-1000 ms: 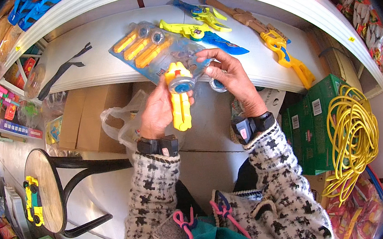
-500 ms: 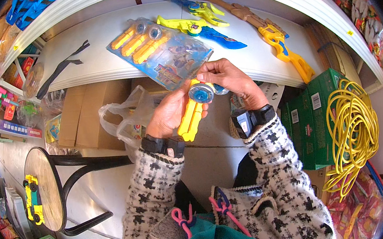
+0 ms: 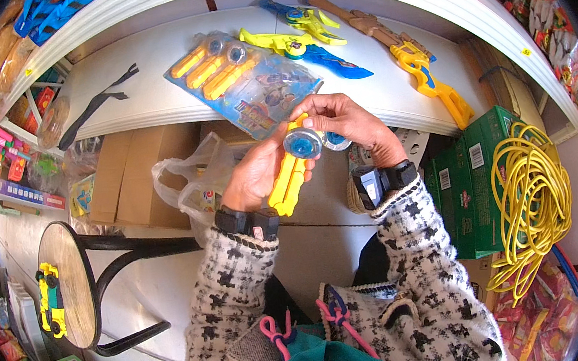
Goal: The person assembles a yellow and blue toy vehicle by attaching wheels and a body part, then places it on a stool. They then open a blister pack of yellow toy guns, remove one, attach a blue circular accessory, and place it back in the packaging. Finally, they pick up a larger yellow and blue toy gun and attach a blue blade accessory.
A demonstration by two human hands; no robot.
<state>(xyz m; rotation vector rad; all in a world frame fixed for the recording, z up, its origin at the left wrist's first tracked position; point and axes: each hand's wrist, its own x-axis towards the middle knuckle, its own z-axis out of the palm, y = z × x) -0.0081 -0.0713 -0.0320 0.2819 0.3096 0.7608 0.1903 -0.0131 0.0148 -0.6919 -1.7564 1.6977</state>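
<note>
My left hand (image 3: 254, 176) is closed around a yellow toy spinning-top launcher (image 3: 288, 188), which slants up and away from me. A round, clear-rimmed blue spinning top (image 3: 303, 145) sits at its upper part. My right hand (image 3: 347, 118) pinches close to the launcher's far end, thumb and fingers bent. A second clear and blue disc (image 3: 336, 141) shows just below the right fingers; I cannot tell whether they hold it. Beyond my hands, a blue-backed blister pack (image 3: 273, 100) with several yellow launchers lies over the shelf edge.
On the white shelf (image 3: 149, 75) lie a black strap (image 3: 95, 103), yellow-and-blue toy weapons (image 3: 302, 47) and a brown-and-yellow toy gun (image 3: 418, 66). A stool (image 3: 71, 298) with a toy car (image 3: 51, 300) stands left. Green boxes (image 3: 472, 188) and coiled yellow cable (image 3: 534, 202) are right.
The disc below my right fingers has come further into sight, slightly lower and to the right. My left hand keeps its hold on the launcher.
</note>
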